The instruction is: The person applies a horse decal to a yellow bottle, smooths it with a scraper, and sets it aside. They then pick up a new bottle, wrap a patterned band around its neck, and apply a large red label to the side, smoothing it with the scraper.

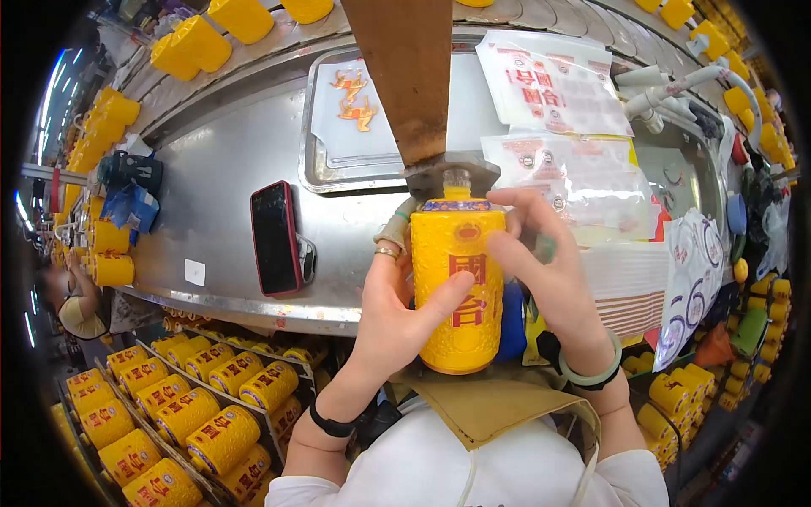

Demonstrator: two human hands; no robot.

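A yellow embossed bottle (460, 338) with red characters, a small red oval mark and a patterned blue band stands upright before my chest. Its clear neck (457, 179) meets the metal plate at the foot of a wooden post. My left hand (397, 304) wraps the bottle's left side, thumb across the front, with a covering and a ring on one finger. At the right shoulder, my right hand (549, 253) has its curled index finger by the blue band and its thumb by the front. Whether a small item lies under those fingertips cannot be seen.
The wooden post (404, 76) rises from the metal table (220, 186). A phone (274, 239) lies left, a tray (312, 169) with gold-red decals behind. Printed sheets (557, 84) and stacked paper (625, 287) are at right. Crated yellow bottles (224, 439) fill the lower left; a person (80, 300) is beyond.
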